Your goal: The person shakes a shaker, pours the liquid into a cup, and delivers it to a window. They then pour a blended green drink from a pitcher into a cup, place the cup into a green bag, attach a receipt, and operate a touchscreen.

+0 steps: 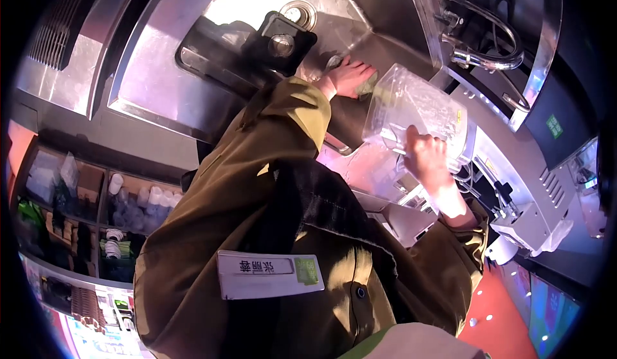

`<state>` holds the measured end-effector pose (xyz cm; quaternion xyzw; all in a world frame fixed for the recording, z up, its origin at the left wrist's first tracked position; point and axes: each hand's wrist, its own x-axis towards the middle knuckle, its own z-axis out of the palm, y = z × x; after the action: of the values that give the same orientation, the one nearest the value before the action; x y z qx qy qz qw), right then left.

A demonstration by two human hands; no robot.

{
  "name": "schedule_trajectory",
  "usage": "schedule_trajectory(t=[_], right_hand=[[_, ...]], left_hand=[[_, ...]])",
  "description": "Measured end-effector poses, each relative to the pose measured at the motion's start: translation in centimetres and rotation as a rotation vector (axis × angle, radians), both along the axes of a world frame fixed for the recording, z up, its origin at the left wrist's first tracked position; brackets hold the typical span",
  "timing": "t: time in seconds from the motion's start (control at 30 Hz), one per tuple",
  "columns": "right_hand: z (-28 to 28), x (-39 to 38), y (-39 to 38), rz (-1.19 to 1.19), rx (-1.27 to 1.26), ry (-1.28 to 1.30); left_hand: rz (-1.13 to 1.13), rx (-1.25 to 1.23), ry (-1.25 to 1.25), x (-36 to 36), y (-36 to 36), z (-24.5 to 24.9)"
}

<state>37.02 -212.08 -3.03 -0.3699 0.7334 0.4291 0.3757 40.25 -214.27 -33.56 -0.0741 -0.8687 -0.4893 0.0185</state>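
Two bare hands work over a steel sink (334,6). The right hand (425,158) is closed on the near edge of a clear plastic container (427,105), which is tilted at the basin's right side; the left hand (350,78), its fingers partly curled, has hold of a pale-green pad (367,85) just beside the container's left wall. Much of the left grip is hidden beneath the fingers. The chief risk appears to be slippage: smooth, probably wet plastic, held at one edge, could twist out of the right hand if pushed from the other side. A swing outward might also strike the curved faucet (491,60) beyond. Surface: bare metal with strong glare, bearing a black plastic part (302,44) near the round drain (299,15). Room: narrow and equipment-lined, with a divided storage unit (99,214) holding pale cups (151,198) at lower left and red flooring (498,311) at lower right.
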Motion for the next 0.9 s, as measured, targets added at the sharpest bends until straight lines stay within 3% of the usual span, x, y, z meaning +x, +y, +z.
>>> schedule_trajectory(t=[0.03, 0.13, 0.27, 0.33, 0.43, 0.53, 0.63, 0.73, 0.9], right_hand=[[-0.4, 0.0, -0.1, -0.112, 0.070, -0.031], [-0.7, 0.3, 0.5, -0.005, 0.101, -0.030], [-0.3, 0.9, -0.6, -0.052, 0.112, -0.025], [-0.3, 1.0, 0.2, 0.051, 0.023, -0.010], [0.2, 0.4, -0.8, -0.088, 0.031, 0.045], [-0.8, 0.8, 1.6, 0.086, -0.114, -0.010], [0.6, 0.2, -0.6, 0.033, -0.070, 0.028], [-1.2, 0.9, 1.8, 0.097, -0.034, 0.028], [0.4, 0.2, 1.0, -0.014, -0.193, 0.046]], left_hand=[[0.015, 0.015, 0.001, 0.0, 0.0, 0.0], [0.026, 0.009, 0.011, -0.5, -0.4, 0.0], [0.045, 0.080, -0.003, -0.5, -0.4, -0.1], [0.005, 0.045, -0.030, -0.5, -0.6, 0.3], [0.008, 0.053, -0.040, -0.4, -1.0, 0.7], [0.005, 0.040, -0.028, -0.5, -1.0, 0.5], [0.014, 0.052, -0.014, -0.5, -1.0, 0.4], [0.015, 0.054, -0.035, -0.3, -1.3, 0.9], [0.032, 0.122, -0.040, -0.3, -1.7, 0.8]])
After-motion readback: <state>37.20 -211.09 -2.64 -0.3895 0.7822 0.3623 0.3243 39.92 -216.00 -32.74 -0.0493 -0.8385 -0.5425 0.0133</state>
